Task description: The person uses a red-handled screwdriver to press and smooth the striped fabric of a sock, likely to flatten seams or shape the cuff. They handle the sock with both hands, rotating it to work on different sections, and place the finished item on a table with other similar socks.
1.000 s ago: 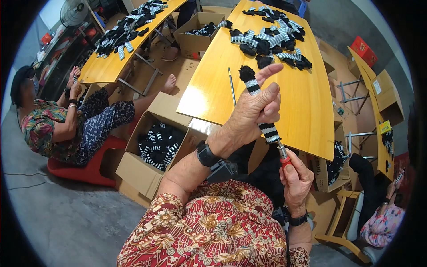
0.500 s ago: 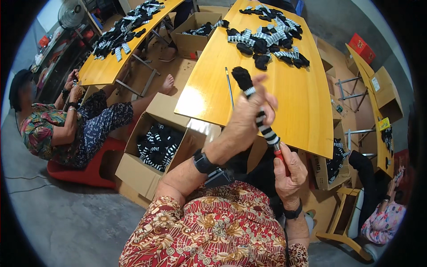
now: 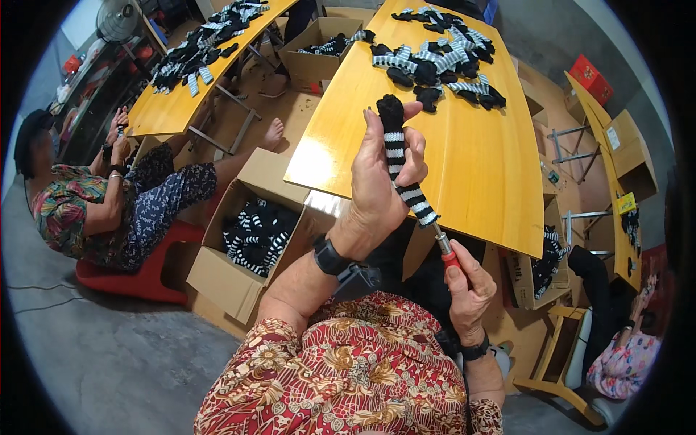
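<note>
A black-and-white striped knitted tube, sock-like, is held up over the near edge of the yellow table. My left hand is closed around it, with the thumb on one side and curled fingers on the other. A bunched black end tops the tube. From its lower end comes the metal shaft of a hand tool; how far the shaft reaches inside is hidden. My right hand grips that tool by its red handle, lower and to the right.
Grey-striped and black knitted pieces lie heaped on the table's far part. Open cartons of striped pieces stand left and right of me. A co-worker sits on a red stool at left; another person is at far right.
The striped tube has shifted up along the shaft, baring metal above the red handle. My left hand has turned and moved slightly left; the tube stands more upright.
</note>
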The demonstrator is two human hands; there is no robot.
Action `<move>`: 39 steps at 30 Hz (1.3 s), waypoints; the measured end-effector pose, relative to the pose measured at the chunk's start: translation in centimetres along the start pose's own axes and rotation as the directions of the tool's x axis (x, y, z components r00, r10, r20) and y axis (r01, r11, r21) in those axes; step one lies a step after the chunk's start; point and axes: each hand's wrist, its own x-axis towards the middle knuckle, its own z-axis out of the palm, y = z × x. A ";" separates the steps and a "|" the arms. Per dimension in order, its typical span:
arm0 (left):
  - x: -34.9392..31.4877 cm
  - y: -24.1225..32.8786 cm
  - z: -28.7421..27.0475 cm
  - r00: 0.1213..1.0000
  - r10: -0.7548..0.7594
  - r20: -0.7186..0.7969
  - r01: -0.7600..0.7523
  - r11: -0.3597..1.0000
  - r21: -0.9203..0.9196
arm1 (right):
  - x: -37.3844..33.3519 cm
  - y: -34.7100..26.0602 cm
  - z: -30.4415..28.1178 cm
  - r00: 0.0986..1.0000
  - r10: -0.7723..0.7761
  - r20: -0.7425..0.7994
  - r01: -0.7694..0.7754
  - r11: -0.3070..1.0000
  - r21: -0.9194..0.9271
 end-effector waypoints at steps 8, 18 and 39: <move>0.5 -1.0 0.4 0.980 0.116 -0.163 -0.109 0.993 0.051 | -1.5 1.1 0.3 0.999 -0.015 -0.042 0.015 1.000 -0.001; 0.5 -3.2 1.4 0.974 0.142 -0.178 -0.115 0.982 0.149 | 2.1 1.1 2.6 0.993 -0.067 -0.093 0.065 0.997 -0.029; 3.5 -0.2 -2.2 0.973 0.119 -0.200 -0.134 0.989 -0.066 | 2.7 1.8 2.6 0.931 -0.365 -0.019 0.348 0.901 -0.259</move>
